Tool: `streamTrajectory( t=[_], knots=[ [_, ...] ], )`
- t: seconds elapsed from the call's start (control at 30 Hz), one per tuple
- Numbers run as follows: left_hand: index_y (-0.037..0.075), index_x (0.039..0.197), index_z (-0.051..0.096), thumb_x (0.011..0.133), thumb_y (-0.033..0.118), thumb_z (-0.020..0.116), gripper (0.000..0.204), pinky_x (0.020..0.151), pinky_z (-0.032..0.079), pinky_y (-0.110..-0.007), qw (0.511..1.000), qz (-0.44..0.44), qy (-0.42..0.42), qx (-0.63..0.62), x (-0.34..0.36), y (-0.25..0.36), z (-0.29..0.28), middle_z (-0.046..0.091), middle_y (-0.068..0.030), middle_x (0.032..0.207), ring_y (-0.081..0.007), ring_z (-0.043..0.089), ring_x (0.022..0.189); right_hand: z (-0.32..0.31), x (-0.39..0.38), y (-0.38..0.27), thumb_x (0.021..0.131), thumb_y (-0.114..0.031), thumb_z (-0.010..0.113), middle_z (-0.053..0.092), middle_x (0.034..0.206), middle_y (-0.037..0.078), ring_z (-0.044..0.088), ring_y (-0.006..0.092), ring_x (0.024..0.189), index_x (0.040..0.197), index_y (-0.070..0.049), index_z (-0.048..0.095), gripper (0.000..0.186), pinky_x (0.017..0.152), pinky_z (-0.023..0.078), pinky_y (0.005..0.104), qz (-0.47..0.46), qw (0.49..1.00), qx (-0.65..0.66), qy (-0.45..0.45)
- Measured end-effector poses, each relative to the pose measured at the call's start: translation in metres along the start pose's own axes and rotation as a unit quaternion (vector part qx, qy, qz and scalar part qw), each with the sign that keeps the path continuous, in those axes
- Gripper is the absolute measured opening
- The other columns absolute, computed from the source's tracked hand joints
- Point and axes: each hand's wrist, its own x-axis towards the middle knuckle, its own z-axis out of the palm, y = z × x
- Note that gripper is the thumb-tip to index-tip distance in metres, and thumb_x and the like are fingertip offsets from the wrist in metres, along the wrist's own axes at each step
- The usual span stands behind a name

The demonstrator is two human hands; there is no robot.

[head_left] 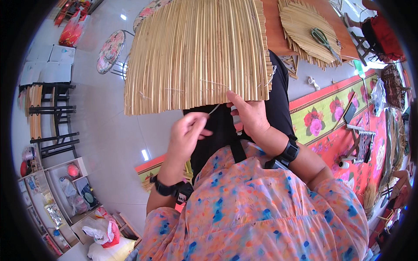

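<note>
A mat of straw-coloured reed stalks point(196, 52), laid side by side, spans the upper middle over my lap. Pale thread stitches cross it near its lower edge. My right hand point(251, 116) grips that edge, thumb on top and fingers underneath, partly hidden. Just below the edge, to the left, my left hand point(189, 130) is closed in a pinch. Between its fingertips is a thin pale strand point(214, 109) slanting up to the mat's edge; whether it is a needle or stiff thread I cannot tell.
On the brown table point(278, 37) at the upper right lie a rounded reed mat point(307, 28) and green-handled scissors point(321, 37). A floral stool point(111, 50) stands at the upper left. Folding stools point(54, 115) and an open drawer unit point(54, 174) line the left. Flowered cloth point(318, 122) spreads at right.
</note>
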Motion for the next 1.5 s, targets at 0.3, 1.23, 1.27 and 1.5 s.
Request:
streamTrajectory(
  t=[0.3,1.23,1.27,1.5],
  knots=[
    [0.005,0.09,0.068,0.074,0.005,0.075,0.018,0.061,0.052,-0.033,0.835,0.461,0.087,0.289,0.062,0.034,0.02,0.061,-0.0071,0.086,-0.0244,0.063,0.073,0.001,0.002,0.003,0.084,-0.02,0.068,0.063,0.082,0.004,0.061,0.0116,0.064,0.098,-0.002,0.062,0.024,0.047,0.047,0.0226,-0.019,1.0,0.004,0.004],
    [0.005,0.101,0.053,0.099,0.019,0.048,0.015,0.065,0.048,-0.03,0.887,0.364,-0.109,-0.263,0.084,0.181,-0.029,0.054,-0.0056,0.075,-0.0152,0.054,0.068,-0.001,0.001,-0.007,0.084,-0.027,0.069,0.061,0.076,0.005,0.06,0.0125,0.059,0.1,0.0,0.06,0.032,0.04,0.043,0.0211,0.033,0.998,-0.025,0.038],
    [0.006,0.102,0.053,0.1,0.019,0.048,0.014,0.066,0.043,-0.029,0.889,0.385,-0.087,-0.235,0.079,0.188,-0.033,0.05,-0.0034,0.074,-0.0126,0.048,0.07,-0.001,0.003,-0.003,0.084,-0.027,0.069,0.061,0.076,0.005,0.06,0.0124,0.06,0.1,0.0,0.061,0.032,0.04,0.043,0.021,0.01,0.999,-0.014,0.043],
    [0.003,0.102,0.056,0.094,0.005,0.053,0.009,0.065,0.053,-0.029,0.946,0.318,-0.068,-0.009,0.079,0.129,-0.004,0.062,-0.006,0.078,-0.0174,0.063,0.067,-0.003,0.003,-0.005,0.084,-0.025,0.069,0.063,0.078,0.006,0.061,0.0121,0.061,0.101,-0.001,0.061,0.031,0.043,0.045,0.0217,0.023,0.999,0.001,0.025]
  ],
)
